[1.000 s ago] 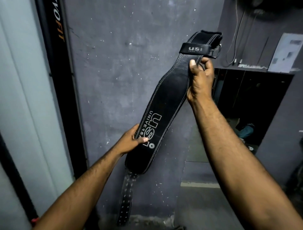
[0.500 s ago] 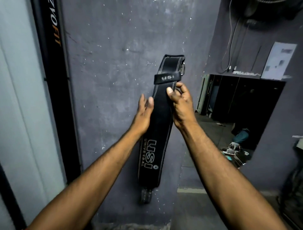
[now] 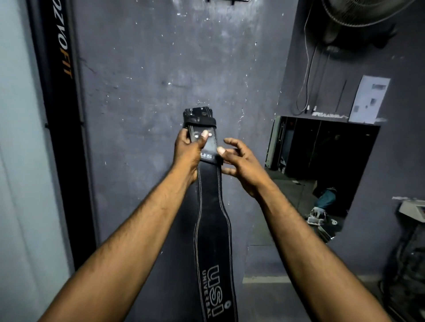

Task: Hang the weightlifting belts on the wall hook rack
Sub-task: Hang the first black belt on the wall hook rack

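Belt first: long black leather weightlifting belt with white stitching and USI print (image 3: 211, 229) held up vertical in front of the grey scuffed wall (image 3: 142, 92), buckle end on top, wide back section and logo hanging low toward the bottom edge. My left hand (image 3: 187, 151) is clamped round the narrow top part just below the buckle fold, thumb pressed on the front by the rivets; that hand carries the weight, I'd say. My right hand (image 3: 239, 164) has its fingers spread and loose, thumb touching the small USI keeper loop, not gripping; looks like it's adjusting or steadying the loop so the top end is free for hooking. Holding it by the top lets the rest drop straight, sensible for a hook above.

Dark metal hook rack (image 3: 226, 1) is barely visible at the very top edge of the wall, well above the belt, mostly cropped; can't tell the hook shape or whether anything already hangs there. So belt is not hung yet.

Around: black vertical post with orange lettering (image 3: 61, 92) on the left, wall fan (image 3: 368, 11) top right, hanging cable (image 3: 305, 69), paper notice (image 3: 369, 100), dark opening (image 3: 322, 165) with clutter on the floor. Nothing sits between belt and rack; only the reach upward is left.
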`<state>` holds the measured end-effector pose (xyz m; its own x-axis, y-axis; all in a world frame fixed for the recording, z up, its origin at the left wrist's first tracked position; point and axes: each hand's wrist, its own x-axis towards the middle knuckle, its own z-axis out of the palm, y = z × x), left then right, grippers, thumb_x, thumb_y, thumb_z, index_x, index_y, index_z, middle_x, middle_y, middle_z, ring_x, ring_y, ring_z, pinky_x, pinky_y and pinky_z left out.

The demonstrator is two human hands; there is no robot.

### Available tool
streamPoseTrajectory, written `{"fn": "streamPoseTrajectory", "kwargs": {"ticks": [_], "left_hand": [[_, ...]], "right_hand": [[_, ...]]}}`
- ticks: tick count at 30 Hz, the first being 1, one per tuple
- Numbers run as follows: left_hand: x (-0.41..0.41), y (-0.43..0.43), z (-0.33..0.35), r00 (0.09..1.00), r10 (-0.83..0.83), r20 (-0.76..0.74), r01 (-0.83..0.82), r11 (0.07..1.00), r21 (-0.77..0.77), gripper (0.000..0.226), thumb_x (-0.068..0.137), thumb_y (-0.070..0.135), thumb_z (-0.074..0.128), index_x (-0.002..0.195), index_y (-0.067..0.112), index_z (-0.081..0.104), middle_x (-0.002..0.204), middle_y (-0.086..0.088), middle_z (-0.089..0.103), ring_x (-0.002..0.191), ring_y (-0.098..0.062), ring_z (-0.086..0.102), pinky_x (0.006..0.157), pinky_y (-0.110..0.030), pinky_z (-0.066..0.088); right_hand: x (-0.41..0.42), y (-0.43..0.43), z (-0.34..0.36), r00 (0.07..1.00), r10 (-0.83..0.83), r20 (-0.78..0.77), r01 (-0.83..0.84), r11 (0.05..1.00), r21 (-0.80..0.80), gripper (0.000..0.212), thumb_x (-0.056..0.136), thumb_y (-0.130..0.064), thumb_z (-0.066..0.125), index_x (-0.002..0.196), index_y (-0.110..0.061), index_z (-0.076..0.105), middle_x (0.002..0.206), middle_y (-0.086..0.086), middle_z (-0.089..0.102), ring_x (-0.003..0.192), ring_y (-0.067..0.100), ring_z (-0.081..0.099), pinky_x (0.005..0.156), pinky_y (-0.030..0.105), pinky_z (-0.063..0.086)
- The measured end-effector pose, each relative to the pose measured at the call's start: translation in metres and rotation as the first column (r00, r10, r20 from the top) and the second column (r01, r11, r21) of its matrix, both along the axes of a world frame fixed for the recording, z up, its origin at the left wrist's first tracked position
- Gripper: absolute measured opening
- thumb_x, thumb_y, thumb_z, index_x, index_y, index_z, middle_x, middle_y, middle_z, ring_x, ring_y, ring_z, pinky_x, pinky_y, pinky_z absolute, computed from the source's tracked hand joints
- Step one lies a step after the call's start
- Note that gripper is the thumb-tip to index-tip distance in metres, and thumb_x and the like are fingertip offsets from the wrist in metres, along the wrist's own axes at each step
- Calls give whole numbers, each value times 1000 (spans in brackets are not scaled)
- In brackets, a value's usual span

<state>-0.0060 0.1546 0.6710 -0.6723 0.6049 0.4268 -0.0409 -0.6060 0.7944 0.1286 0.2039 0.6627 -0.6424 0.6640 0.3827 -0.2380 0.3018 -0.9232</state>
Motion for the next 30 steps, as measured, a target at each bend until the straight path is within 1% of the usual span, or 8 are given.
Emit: {"fn": "streamPoseTrajectory", "kwargs": {"ticks": [3, 7, 13, 18, 21, 24, 27, 30], "left_hand": [[6, 6, -6, 997, 60, -41, -59, 998, 36, 27, 97, 24, 59, 120, 10, 56, 111, -13, 69, 96, -25, 67, 88, -42, 55], [-7, 11, -13, 950, 239, -200, -246, 969, -11, 39, 84, 61, 46, 116, 40, 56, 122, 0, 67, 112, -22, 64, 100, -45, 52], [-26, 13, -3, 960, 202, -196, -198, 979, 39, 40, 95, 29, 60, 134, 28, 50, 128, 3, 47, 116, -15, 58, 104, -43, 50], [-50, 35, 6, 998, 40, -47, -39, 999, 16, 43, 91, 11, 65, 133, 17, 55, 130, -2, 61, 119, -22, 62, 105, -49, 49], [-58, 53, 17, 996, -88, 12, 87, 994, 68, 47, 89, 6, 67, 133, 20, 58, 128, -5, 66, 116, -27, 66, 101, -53, 52], [-64, 76, 30, 990, -141, 4, 140, 984, 113, 54, 85, 5, 69, 135, 24, 57, 133, -6, 64, 111, -30, 68, 94, -54, 55], [-67, 105, 50, 988, -143, -51, 149, 978, 149, 57, 80, 9, 72, 131, 31, 60, 138, -4, 59, 113, -31, 68, 90, -55, 56], [-65, 133, 82, 981, -148, -122, 170, 965, 198, 58, 91, -3, 60, 142, 22, 50, 125, 8, 60, 100, -13, 71, 90, -40, 59]], "right_hand": [[-16, 1, 15, 999, -31, 11, 29, 989, 143, 58, 97, -3, 58, 147, -24, 36, 108, 7, 67, 100, 17, 65, 87, 33, 55], [-32, 8, 15, 999, -21, -32, 26, 989, 148, 75, 94, 11, 54, 154, -25, 29, 132, 10, 66, 109, 17, 68, 94, 32, 56], [-50, 13, 17, 999, -31, -32, 35, 991, 128, 82, 93, 13, 54, 155, -32, 25, 106, 9, 73, 83, 6, 71, 69, 20, 56], [-58, 32, 27, 999, -43, 12, 40, 990, 137, 87, 91, 7, 62, 154, -36, 19, 108, 23, 73, 91, 27, 71, 85, 46, 56], [-62, 52, 35, 1000, -3, -5, 4, 986, 166, 75, 92, 6, 61, 141, -44, 35, 104, 15, 75, 91, 23, 71, 84, 44, 56], [-65, 80, 48, 999, 35, -3, -34, 976, 215, 86, 92, 9, 58, 147, -48, 26, 95, 1, 77, 90, 16, 72, 81, 37, 57], [-67, 113, 69, 998, 58, 25, -62, 964, 258, 94, 92, 8, 58, 155, -45, 11, 103, 4, 76, 92, 16, 72, 75, 33, 60], [-69, 148, 100, 998, 64, 6, -63, 950, 306, 97, 93, 8, 58, 156, -45, 7, 119, 9, 71, 96, 16, 71, 69, 27, 58]]}}
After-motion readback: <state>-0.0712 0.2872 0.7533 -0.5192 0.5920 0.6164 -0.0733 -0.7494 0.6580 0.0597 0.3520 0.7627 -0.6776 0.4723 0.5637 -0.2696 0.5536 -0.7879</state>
